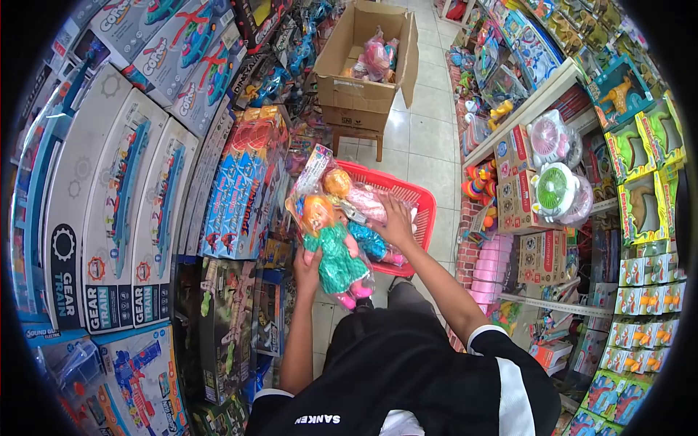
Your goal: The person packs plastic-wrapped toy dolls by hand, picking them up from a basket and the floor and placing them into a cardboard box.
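My left hand (307,270) grips a bagged doll (333,251) with orange hair, a green dress and pink shoes. The doll is tilted over the near left side of a red plastic basket (424,218), its clear wrapper topped by a printed card (315,168). In the basket lies a second wrapped doll (366,203) in pale pink, with blond hair. My right hand (396,221) rests on that pink doll, thumb and fingers spread. Below the right hand shows a shiny blue dress (369,242), partly hidden behind the green doll.
Beyond the basket, an open cardboard box (356,91) with wrapped pink toys stands on a small wooden stool (357,134). Boxed toys (120,211) line the left shelves. At right are small fans (555,190), pink rolled items (491,269) and more boxes (542,258). Tiled floor (429,145) runs between.
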A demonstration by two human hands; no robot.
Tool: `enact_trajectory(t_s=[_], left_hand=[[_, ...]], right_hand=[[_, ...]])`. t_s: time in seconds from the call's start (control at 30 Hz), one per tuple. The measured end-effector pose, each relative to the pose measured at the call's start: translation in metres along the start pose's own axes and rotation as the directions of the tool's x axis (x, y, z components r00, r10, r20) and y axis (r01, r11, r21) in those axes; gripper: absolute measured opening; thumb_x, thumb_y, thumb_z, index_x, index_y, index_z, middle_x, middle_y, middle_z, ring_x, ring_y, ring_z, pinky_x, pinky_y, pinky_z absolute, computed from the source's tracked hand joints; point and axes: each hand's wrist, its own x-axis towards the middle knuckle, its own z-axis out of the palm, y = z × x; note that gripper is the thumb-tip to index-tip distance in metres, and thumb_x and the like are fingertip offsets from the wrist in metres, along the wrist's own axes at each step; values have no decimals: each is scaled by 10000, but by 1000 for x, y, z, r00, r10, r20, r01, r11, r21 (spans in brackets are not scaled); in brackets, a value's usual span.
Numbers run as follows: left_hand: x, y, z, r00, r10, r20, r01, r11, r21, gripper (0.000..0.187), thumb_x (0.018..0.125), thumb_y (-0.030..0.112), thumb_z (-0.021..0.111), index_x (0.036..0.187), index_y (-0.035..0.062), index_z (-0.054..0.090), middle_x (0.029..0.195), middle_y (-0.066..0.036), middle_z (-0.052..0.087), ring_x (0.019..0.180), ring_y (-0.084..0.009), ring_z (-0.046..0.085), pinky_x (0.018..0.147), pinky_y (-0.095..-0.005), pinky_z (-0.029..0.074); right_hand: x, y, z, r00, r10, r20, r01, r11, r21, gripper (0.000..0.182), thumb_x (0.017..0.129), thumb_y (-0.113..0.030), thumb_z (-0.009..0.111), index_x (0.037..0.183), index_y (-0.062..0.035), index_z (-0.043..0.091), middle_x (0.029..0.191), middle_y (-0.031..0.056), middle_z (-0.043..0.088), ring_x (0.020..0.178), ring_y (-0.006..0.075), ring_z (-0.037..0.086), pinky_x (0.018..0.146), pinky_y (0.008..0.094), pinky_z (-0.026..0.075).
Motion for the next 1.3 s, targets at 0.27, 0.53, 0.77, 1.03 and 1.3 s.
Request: enact_trajectory(t_s=[0.27, 0.53, 0.77, 1.03, 1.3], left_hand=[[2, -4, 28, 991, -128, -31, 123, 983, -132, 328, 939, 227, 651, 1170, 10, 565, 1036, -45, 618, 956, -119, 562, 859, -286, 447], [15, 49, 92, 991, 129, 28, -126, 988, -94, 309, 937, 134, 641, 1202, 8, 544, 1100, -25, 590, 1003, -116, 543, 891, -269, 432], [8, 68, 214, 996, 85, -14, -86, 991, -102, 376, 935, 151, 651, 1254, -5, 529, 1159, -44, 597, 1025, -131, 549, 909, -279, 434], [6, 69, 355, 999, 14, 47, -10, 997, -79, 302, 951, 201, 636, 1180, 10, 589, 1052, -36, 612, 943, -111, 538, 844, -276, 438], [18, 59, 408, 985, 130, 118, -138, 988, 69, 298, 940, 228, 655, 1109, -8, 584, 975, -38, 618, 893, -118, 549, 812, -291, 453]], right_hand=[[27, 10, -36, 996, -94, 3, 89, 954, 288, 365, 792, -93, 639, 1157, -93, 642, 1047, 199, 659, 944, 368, 641, 812, 457, 512], [19, 68, -104, 982, 166, 85, -176, 672, 719, 313, 923, -65, 531, 1218, 18, 594, 854, 58, 650, 772, 101, 575, 704, 270, 472], [-10, 200, -168, 943, 295, 155, -264, 376, 888, 390, 1029, -246, 465, 1258, 56, 554, 1117, 121, 666, 985, 149, 608, 886, 271, 463], [-47, 290, -273, 727, 557, 402, -363, -185, 913, 527, 1030, -384, 447, 1351, 32, 491, 1247, 90, 610, 1046, 135, 601, 934, 260, 457], [-75, 375, -257, 862, 443, 245, -257, -33, 966, 451, 900, -270, 692, 1227, 5, 546, 1098, 55, 622, 948, 136, 616, 800, 290, 509]])
